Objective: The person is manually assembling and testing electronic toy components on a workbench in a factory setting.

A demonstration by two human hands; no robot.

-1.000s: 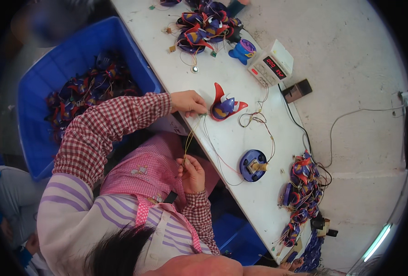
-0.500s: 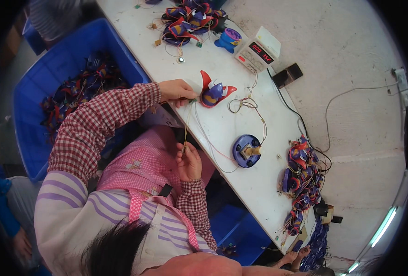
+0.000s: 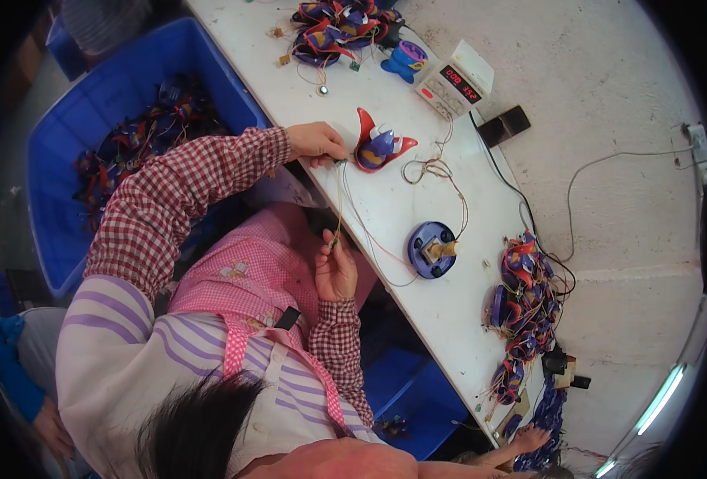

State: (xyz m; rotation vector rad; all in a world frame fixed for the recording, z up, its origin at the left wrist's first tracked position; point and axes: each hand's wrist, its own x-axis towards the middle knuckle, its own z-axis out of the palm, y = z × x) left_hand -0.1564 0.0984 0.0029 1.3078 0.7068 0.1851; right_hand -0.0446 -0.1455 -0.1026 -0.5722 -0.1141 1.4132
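Observation:
My left hand [image 3: 315,142] pinches a small green circuit board [image 3: 340,163] at the near edge of the table. Thin yellow wires [image 3: 339,203] run from that board down to my right hand [image 3: 337,271], whose fingertips are closed on their lower end, over my lap. Pale and pink wires also lead from the board across the tabletop to a round blue base [image 3: 431,250] with a cream-coloured part standing on it. Just right of my left hand sits a purple toy part with red wing-like pieces [image 3: 379,151].
A power supply with a lit red display [image 3: 453,81] stands beside a blue cup-like part [image 3: 406,61] and a dark phone-like object [image 3: 504,126]. Wired toy parts are heaped at the far end [image 3: 329,36] and on the right [image 3: 525,291]. A blue bin [image 3: 50,199] holds more. Another person's hand [image 3: 531,438] shows lower right.
The view has shifted slightly. My right hand has come up a little, nearer the table edge, still pinching the wires; my left hand keeps the board beside the toy part.

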